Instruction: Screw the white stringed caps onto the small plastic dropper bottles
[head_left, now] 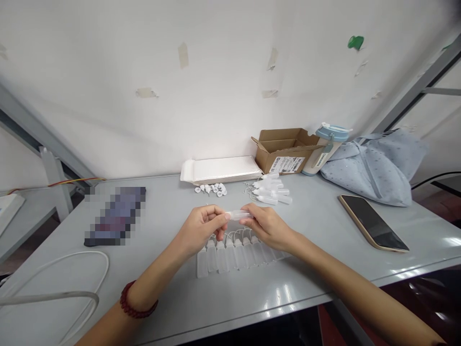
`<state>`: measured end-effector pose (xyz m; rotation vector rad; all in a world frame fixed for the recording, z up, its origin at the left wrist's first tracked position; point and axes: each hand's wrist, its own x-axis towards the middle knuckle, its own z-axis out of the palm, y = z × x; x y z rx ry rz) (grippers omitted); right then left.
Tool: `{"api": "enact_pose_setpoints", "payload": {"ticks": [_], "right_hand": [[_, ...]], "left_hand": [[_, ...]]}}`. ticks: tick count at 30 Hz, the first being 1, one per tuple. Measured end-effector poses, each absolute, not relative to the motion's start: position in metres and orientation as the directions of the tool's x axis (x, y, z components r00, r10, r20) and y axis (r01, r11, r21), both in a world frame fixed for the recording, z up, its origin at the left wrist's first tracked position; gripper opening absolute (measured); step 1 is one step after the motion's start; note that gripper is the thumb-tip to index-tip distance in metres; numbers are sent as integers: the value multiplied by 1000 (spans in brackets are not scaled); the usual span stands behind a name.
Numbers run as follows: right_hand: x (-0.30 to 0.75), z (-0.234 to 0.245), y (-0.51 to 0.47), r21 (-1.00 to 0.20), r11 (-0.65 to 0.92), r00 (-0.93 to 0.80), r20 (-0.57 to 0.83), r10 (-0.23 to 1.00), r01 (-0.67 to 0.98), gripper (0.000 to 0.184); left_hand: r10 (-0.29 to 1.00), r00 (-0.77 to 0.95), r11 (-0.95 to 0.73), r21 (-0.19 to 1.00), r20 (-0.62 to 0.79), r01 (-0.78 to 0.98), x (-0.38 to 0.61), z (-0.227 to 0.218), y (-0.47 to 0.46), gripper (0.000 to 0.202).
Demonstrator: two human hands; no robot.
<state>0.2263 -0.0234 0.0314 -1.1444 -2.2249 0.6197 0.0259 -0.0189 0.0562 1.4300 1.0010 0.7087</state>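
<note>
A small clear plastic bottle (237,215) is held level above the table, between both hands. My left hand (201,228) pinches its left end with fingers closed. My right hand (268,226) grips its right end, fingers closed too. Just below the hands, a row of several small capped bottles (230,252) lies side by side on the grey table (173,288). Further back lie a heap of several loose bottles (270,190) and several small white caps (212,189).
A flat white pack (219,169) and an open cardboard box (286,150) stand by the wall. A cup with a blue lid (326,146), a pale blue cloth bag (374,166) and a phone (372,222) lie right. A white cable (72,288) and a blurred dark object (115,216) lie left.
</note>
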Motion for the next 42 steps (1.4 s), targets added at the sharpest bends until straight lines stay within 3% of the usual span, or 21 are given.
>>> {"api": "enact_pose_setpoints", "payload": {"ticks": [6,13,16,20,23,25,28,34,42], "right_hand": [[225,38,-25,-788,388,-460,152,875,478,37],[225,40,-25,-978,19,-498,-90,862,209,41],[225,40,-22,-987,-14,-496,-91,864,157,40],[227,42,-17,-979,61,-404,-24,914,195,38],[233,42,-12,-892,220,-234,133,963,395,38],[239,41,-6,-772,304,-138,275,951,558,38],[251,37,5,-623,342,-96,393,915,703,33],[275,21,28,-386,284,-126,387,914,878,30],[281,9,36,-285,287,-169,375,911,915,29]], "left_hand": [[894,442,-46,971,-64,233,26,55,-20,19],[882,471,-99,965,-28,243,25,56,-21,19],[889,458,-116,962,-11,248,27,54,-21,20],[905,424,-152,949,22,276,22,48,-9,27],[949,309,-174,923,64,344,8,38,10,36],[966,183,-250,825,180,507,-4,28,25,37],[953,96,-283,735,287,616,-22,11,47,27],[900,192,-402,579,390,709,-33,-11,69,35],[876,277,-452,470,395,758,-32,-15,69,34]]}}
